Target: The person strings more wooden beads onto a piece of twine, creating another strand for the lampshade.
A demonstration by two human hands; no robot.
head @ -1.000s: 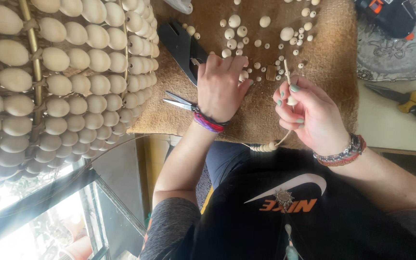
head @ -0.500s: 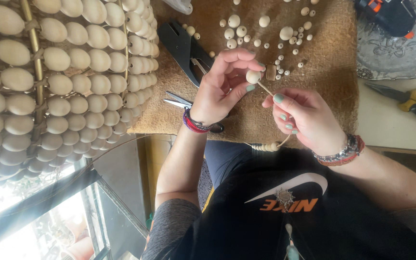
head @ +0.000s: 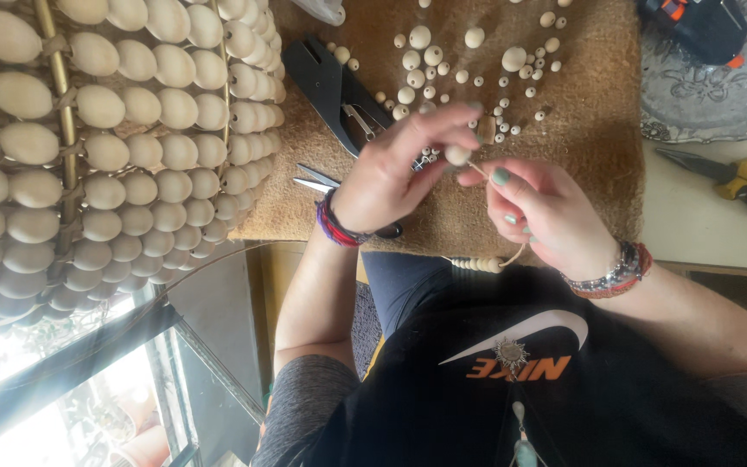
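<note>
Brown mat [head: 581, 173] on the bench, with maybe thirty loose beads [head: 419, 36] scattered up top, hard to count. Left hand [head: 391, 177] pinches one bead [head: 456, 155]; right hand [head: 542, 212] grips the cord [head: 480, 168] running into it. Three strung beads [head: 477, 264] hang below. One pair of scissors [head: 317, 182], one pair of pliers [head: 728, 180].

Small round matt wooden beads [head: 420, 36] lie on a rough, coarse-fibred brown mat [head: 581, 173]; black pliers [head: 330, 82] look like matt metal, perhaps coated.
</note>
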